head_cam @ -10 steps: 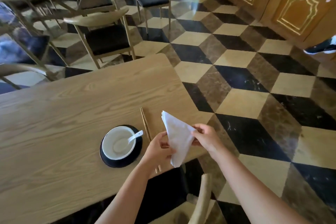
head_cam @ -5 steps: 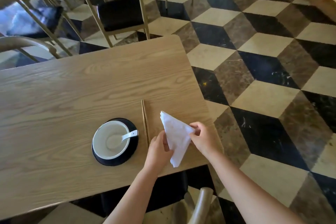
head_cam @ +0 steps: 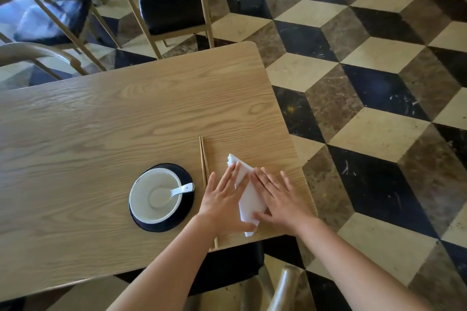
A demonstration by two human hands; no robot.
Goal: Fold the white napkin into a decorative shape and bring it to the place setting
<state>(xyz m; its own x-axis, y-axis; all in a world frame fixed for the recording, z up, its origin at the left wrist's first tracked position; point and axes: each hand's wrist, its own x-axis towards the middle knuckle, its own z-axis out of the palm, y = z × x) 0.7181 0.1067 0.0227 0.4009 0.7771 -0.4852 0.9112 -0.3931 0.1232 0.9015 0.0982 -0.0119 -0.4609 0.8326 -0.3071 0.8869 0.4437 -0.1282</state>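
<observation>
We see a bright, daylit scene, with bluish light entering from the upper left of the frame. The table (head_cam: 126, 118) shows soft glare, shadows stay faint, the chairs (head_cam: 171, 5) at the top look blurred, and straight lines bow near the edges.

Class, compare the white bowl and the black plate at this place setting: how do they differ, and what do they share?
The bowl is white and deep; the plate is black and flat. The bowl sits on top; the plate lies beneath, wider, showing as a rim. The bowl holds a spoon; the plate holds the bowl. Both are round.
</observation>
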